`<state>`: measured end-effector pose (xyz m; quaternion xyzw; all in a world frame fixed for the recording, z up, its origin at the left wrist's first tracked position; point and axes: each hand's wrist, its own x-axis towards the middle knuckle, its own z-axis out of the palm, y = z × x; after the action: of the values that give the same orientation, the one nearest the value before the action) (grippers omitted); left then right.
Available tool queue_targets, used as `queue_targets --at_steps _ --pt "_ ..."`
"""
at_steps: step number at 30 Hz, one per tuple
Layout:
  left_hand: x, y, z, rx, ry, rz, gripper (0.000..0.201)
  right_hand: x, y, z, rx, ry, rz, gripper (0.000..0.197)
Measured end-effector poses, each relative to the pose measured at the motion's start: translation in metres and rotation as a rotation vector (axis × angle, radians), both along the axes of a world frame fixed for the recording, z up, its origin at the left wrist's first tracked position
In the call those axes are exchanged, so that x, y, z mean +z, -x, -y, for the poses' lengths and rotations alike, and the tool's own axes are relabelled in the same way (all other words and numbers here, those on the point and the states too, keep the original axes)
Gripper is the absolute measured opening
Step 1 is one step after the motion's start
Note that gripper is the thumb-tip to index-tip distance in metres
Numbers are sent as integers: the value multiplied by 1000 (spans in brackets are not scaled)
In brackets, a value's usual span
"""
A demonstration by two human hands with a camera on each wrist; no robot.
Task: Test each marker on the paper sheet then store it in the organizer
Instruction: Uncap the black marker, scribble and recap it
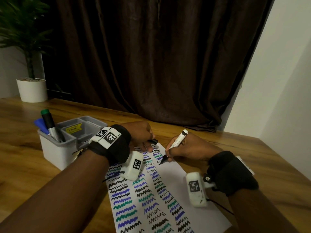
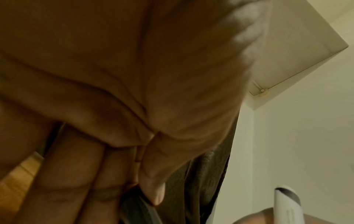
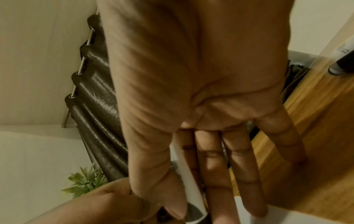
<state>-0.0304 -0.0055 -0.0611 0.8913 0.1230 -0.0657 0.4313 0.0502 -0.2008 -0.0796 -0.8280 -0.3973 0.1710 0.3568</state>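
My right hand grips a white marker like a pen, its black tip touching the paper sheet beside rows of black, blue and green squiggles. The marker's barrel shows between thumb and fingers in the right wrist view. My left hand rests on the sheet's far edge and pinches the black cap; the cap shows dark under the thumb in the left wrist view. The grey organizer stands to the left with a green-capped marker and a blue one upright in it.
A white pot with a green plant stands at the table's far left corner. A dark curtain hangs behind the wooden table. A white wall closes the right side.
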Motion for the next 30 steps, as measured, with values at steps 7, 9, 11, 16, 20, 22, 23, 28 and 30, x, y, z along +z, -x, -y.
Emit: queue_targets --at_steps 7,9,11,16,20,22,23,28,30 --pt "1 -1 0 -2 -9 -10 23 0 -1 1 -12 -1 14 12" --pt "1 -1 0 -1 -7 -11 23 0 -1 1 -25 12 13 12" --pt "0 -1 -1 -3 -12 -13 23 1 -1 1 -30 26 20 12" --pt "0 -2 -1 0 -10 -14 25 1 -2 2 -42 16 21 14" --pt "-1 -2 -2 -4 -18 -13 24 -2 -4 2 -59 11 -11 13" --pt "0 -2 -3 -4 -17 -14 23 -2 -4 2 -55 12 -13 12" --pt "0 -2 -3 -1 -15 -15 22 -1 -4 2 -53 13 -9 11" --pt "-1 -2 -2 2 -13 -18 22 -1 -5 2 -85 25 -5 13" --pt "-2 -2 -3 -1 -14 -19 22 -1 -5 2 -86 30 -5 13"
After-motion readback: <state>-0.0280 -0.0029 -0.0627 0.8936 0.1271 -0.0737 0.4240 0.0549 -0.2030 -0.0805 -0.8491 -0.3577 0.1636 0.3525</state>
